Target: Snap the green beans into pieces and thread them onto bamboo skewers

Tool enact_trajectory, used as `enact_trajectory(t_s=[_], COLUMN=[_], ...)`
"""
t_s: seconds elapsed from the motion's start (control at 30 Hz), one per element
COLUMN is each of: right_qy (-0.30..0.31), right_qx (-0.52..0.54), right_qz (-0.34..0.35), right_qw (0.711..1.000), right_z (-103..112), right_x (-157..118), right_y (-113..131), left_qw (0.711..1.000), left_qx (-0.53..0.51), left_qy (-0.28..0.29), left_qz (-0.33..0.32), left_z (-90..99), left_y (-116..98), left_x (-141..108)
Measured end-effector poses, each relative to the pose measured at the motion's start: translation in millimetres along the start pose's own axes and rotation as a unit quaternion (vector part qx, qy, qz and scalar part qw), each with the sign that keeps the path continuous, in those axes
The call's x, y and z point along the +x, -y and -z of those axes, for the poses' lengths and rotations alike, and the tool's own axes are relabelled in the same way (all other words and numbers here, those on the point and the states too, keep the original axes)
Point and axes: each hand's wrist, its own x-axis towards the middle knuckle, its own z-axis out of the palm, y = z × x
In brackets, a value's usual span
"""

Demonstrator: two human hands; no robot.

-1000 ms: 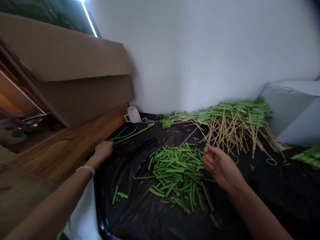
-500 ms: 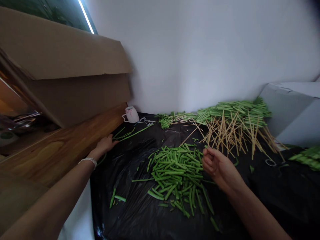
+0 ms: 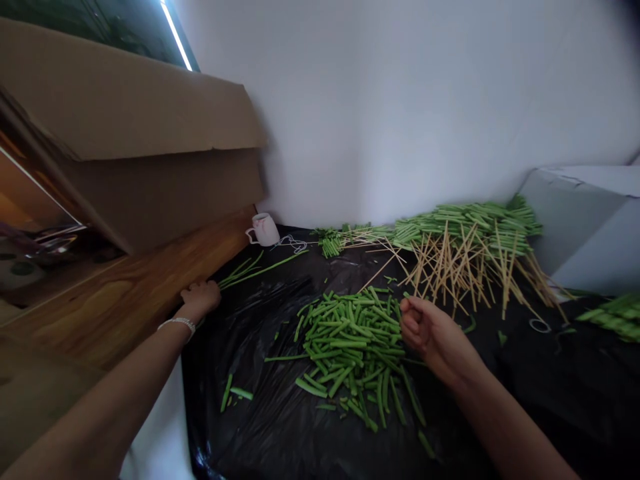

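At the left edge of the black plastic sheet (image 3: 260, 427), my left hand (image 3: 201, 297) lies over the near ends of several long green stems (image 3: 245, 270); its grip on them is hidden. A bracelet circles that wrist. My right hand (image 3: 423, 327) is closed in a pinch at the right side of the pile of cut green pieces (image 3: 345, 347), with a small green tip showing at the fingertips. Behind it, skewered green bundles (image 3: 465, 220) lie with their thin wooden sticks (image 3: 450, 270) pointing towards me.
A white mug (image 3: 265, 230) and a thin white cable (image 3: 293, 243) sit near the wall. A large cardboard box (image 3: 135, 127) rises at the left above a wooden board (image 3: 125, 287). A white box (image 3: 585, 220) stands at the right.
My left hand has moved left and slightly down, towards the near ends of the long stems. My right hand has shifted slightly left. The cut pile looks the same.
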Motion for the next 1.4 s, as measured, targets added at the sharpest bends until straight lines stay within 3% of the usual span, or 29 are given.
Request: enact_trajectory(t_s=[0.13,0.23,0.43,0.53,0.7,0.8,0.9,1.0,1.07,1.17,1.3,1.4], right_qy=[0.0,0.003,0.012,0.014,0.015,0.018,0.015,0.002,0.0,-0.001,0.001,0.004], right_qx=[-0.005,-0.01,-0.012,-0.013,-0.013,-0.02,-0.038,-0.057,-0.06,-0.061,-0.065,-0.075], right_qz=[0.009,0.009,0.017,0.019,0.019,0.021,0.026,0.027,0.023,0.021,0.025,0.026], right_qw=[1.0,1.0,1.0,1.0,1.0,0.999,0.999,0.998,0.998,0.998,0.998,0.997], right_z=[0,-1,-2,-2,-2,-3,-4,-7,-8,-10,-10,-10], right_x=[-1,-2,-3,-3,-4,-4,-4,-5,-5,-4,-5,-6], right_y=[-1,-2,-1,-1,-1,-2,-2,-2,-2,-1,-2,-3], left_qw=[0.998,0.995,0.982,0.975,0.912,0.877,0.848,0.834,0.841,0.827,0.808,0.795], left_qx=[0.025,0.043,0.072,0.067,-0.074,-0.081,-0.078,-0.083,-0.078,-0.035,-0.068,-0.175], left_qy=[-0.05,-0.086,-0.172,-0.211,-0.341,-0.404,-0.442,-0.44,-0.415,-0.38,-0.377,-0.406], left_qz=[0.009,0.003,-0.017,-0.035,-0.217,-0.247,-0.281,-0.323,-0.338,-0.412,-0.448,-0.416], left_z=[7.8,28.5,99.1,138.6,206.0,242.9,264.7,259.8,241.7,205.0,175.0,180.8], left_y=[2,7,22,17,-21,-58,-99,-142,-170,-205,-228,-233], left_x=[-23,-36,-41,-47,-70,-73,-65,-54,-48,-45,-55,-69])
